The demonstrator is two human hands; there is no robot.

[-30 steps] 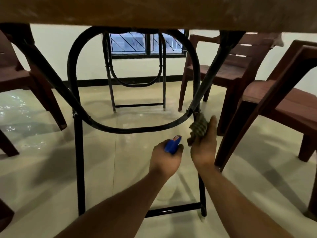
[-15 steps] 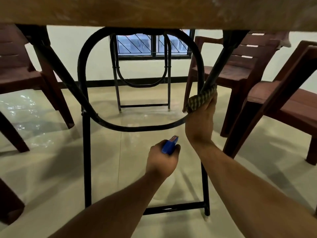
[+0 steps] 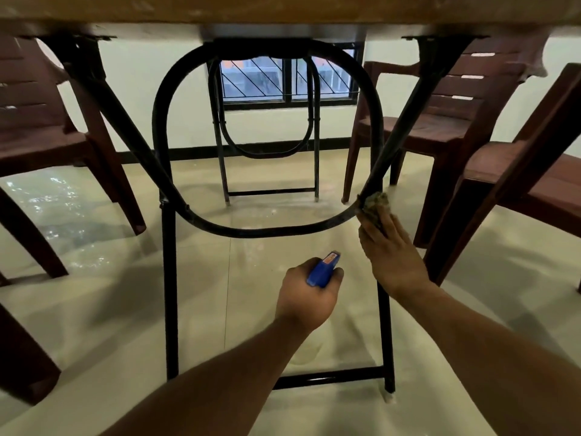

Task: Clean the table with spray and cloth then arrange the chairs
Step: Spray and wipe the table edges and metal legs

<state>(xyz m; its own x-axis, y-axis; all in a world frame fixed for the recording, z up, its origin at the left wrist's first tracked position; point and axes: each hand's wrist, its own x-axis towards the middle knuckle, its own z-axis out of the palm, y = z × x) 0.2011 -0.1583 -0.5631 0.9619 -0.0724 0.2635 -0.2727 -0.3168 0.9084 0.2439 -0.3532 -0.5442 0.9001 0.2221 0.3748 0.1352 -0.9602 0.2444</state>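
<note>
I look under the table [image 3: 283,11], whose wooden edge runs along the top. Its black metal folding leg frame [image 3: 166,278] stands in front of me, with a curved brace [image 3: 267,229]. My right hand [image 3: 393,250] holds a greenish cloth [image 3: 375,202] against the frame where the diagonal strut meets the curved brace. My left hand [image 3: 309,294] grips a blue spray bottle [image 3: 323,269], held low in front of the frame; only the bottle's head shows.
Dark brown plastic chairs stand around the table: one at the left [image 3: 37,136], one at the back right [image 3: 440,121], one close at the right [image 3: 518,171]. A second leg frame [image 3: 270,191] stands farther back, below a barred window [image 3: 289,80]. The floor is glossy tile.
My right hand slid the cloth up the diagonal strut and back down to its joint with the curved brace. The left hand with the bottle stayed about where it was. The view shifted slightly.
</note>
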